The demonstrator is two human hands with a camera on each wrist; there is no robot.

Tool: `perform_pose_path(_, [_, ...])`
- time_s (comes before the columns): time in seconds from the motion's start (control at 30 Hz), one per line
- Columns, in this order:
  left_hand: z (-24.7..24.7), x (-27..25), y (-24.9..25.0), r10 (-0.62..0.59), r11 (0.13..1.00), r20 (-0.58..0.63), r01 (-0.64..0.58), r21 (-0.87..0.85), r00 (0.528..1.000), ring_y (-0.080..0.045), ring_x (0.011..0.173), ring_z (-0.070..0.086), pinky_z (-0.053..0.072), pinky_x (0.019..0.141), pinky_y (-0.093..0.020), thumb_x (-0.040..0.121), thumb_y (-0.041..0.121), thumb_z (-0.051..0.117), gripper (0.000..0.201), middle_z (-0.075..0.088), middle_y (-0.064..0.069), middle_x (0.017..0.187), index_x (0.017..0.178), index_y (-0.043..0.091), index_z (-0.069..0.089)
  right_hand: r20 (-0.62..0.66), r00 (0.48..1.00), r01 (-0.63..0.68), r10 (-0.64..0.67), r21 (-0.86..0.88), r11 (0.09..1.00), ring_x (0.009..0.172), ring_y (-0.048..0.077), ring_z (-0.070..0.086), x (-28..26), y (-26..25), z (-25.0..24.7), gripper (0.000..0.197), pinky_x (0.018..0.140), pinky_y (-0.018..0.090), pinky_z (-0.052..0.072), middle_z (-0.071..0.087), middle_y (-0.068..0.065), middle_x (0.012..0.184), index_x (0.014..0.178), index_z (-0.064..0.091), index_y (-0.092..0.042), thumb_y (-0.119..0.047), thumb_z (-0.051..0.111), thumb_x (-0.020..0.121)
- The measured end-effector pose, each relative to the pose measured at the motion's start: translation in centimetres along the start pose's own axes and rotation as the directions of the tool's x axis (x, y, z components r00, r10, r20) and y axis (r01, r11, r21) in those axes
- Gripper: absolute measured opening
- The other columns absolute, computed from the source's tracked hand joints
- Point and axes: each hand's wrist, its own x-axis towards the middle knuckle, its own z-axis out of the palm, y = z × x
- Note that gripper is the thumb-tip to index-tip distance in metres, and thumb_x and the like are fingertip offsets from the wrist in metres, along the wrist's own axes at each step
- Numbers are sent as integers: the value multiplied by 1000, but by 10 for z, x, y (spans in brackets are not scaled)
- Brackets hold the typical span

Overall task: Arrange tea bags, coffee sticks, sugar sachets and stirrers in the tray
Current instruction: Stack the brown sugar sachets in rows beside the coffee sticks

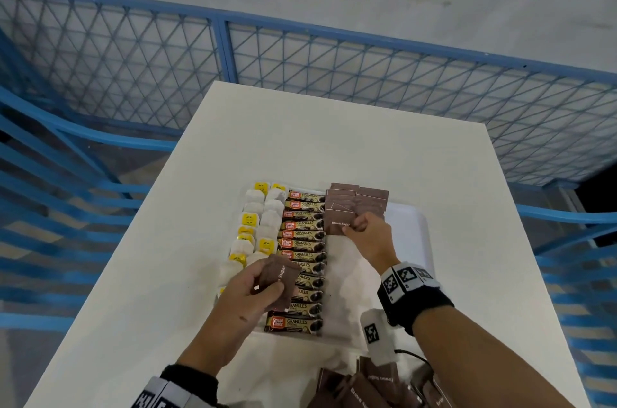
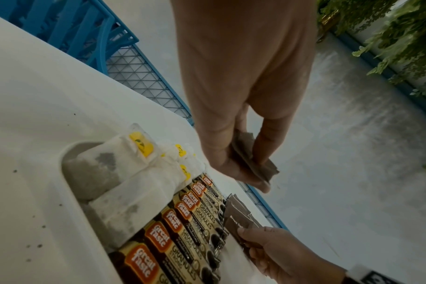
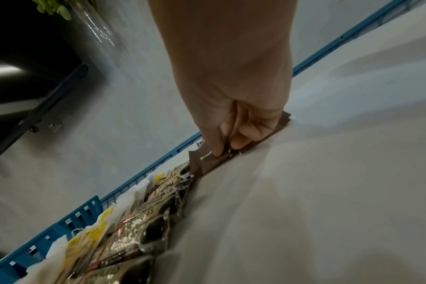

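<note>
A white tray [image 1: 418,220] on the white table holds tea bags [image 1: 253,207] in its left columns and a row of coffee sticks [image 1: 303,235] beside them. Brown sugar sachets [image 1: 367,197] overlap at its far right. My right hand [image 1: 353,228] pinches one brown sugar sachet [image 1: 337,219] low over that group; the right wrist view shows the hand [image 3: 227,146] with the sachet [image 3: 203,160] touching the tray floor. My left hand [image 1: 267,280] hovers over the near coffee sticks and grips a small stack of sachets [image 1: 283,275], also in the left wrist view [image 2: 253,159]. No stirrers are in view.
A loose pile of brown sachets [image 1: 360,387] lies at the table's near edge, beside a white tagged block [image 1: 374,334]. The tray floor [image 1: 354,277] right of the coffee sticks is bare. A blue mesh fence [image 1: 334,67] stands behind the table.
</note>
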Motion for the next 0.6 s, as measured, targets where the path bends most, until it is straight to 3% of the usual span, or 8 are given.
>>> perform_pose_path(0.2, [4,4,-3,54,998,-64,-51,43,997,-23,90,67,55,71,-22,86,-6,57,28,72,-11,95,107,12,60,-46,999,22,-22,0,1000,69,18,48,-5,-2,1,30,57,18,37,51,3,74,86,43,-11,-14,72,79])
perform_pose_path(0.27, [7,6,-4,68,993,-63,-62,96,996,-20,90,66,53,72,-21,85,-4,59,23,71,-8,96,103,11,61,-28,997,74,-73,46,996,67,13,48,-18,-9,-3,23,58,14,39,52,1,73,86,47,-12,-18,69,83])
perform_pose_path(0.37, [14,8,-7,104,973,-24,-96,211,994,-16,92,66,51,79,-24,84,-1,62,24,72,-3,95,98,18,66,226,961,134,-160,129,983,59,1,48,-51,-27,-17,15,56,10,39,55,-8,70,88,56,-15,-28,55,92])
perform_pose_path(0.47, [23,9,-9,139,951,2,-134,279,990,-13,91,66,51,77,-19,83,2,66,25,73,-2,94,97,23,68,542,819,43,-190,273,961,63,11,51,-81,-32,-31,22,54,13,37,61,1,76,93,62,-16,-33,48,95])
perform_pose_path(0.53, [30,10,-10,162,937,25,-162,311,986,-11,89,66,50,74,-16,83,3,66,24,72,-2,93,97,22,69,595,773,55,-220,283,958,66,12,52,-93,-27,-36,7,53,15,39,62,4,78,93,62,-20,-25,58,91])
perform_pose_path(0.6, [37,10,-11,176,926,45,-181,331,983,-10,88,67,51,73,-17,82,3,67,26,71,0,92,97,24,66,584,780,64,-223,280,958,63,8,54,-98,-21,-39,6,54,16,41,63,3,78,92,62,-16,-13,64,86])
